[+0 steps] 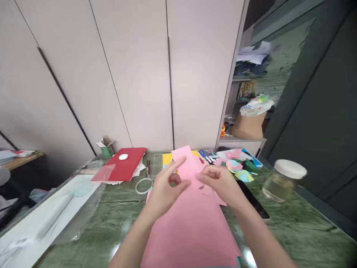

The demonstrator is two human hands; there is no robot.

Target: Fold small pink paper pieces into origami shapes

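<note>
A large pink paper sheet (192,227) lies in front of me on the green marbled table. Over its far part my left hand (169,186) hovers with thumb and fingers apart, holding nothing. My right hand (219,182) is closed, thumb and forefinger pinching a piece of pink paper (192,167) whose pale upper end points away from me. How far this piece extends under the fingers I cannot tell. Small shadowed paper edges show just below the right fingertips.
A red folder (126,163) with a white round object (123,156), a tape roll (144,185) and pens are on the left. Right are colored paper scraps (235,163), a black phone (252,199) and a lidded jar of liquid (283,182). A plastic-covered white sheet (55,212) lies far left.
</note>
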